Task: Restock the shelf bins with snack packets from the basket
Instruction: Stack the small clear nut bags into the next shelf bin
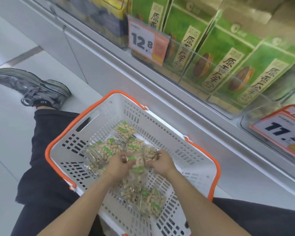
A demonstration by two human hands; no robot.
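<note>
Inside the white basket [71, 155], your left hand [117, 163] and right hand [162, 161] close their fingers on one peanut packet [137, 165].

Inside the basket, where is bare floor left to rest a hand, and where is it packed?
Bare grid shows in the basket's right corner by the orange rim, and along its left wall below the handle slot. The middle is crowded: peanut packets run from the far wall to the near one, with the left hand and right hand gripping packets there.
</note>
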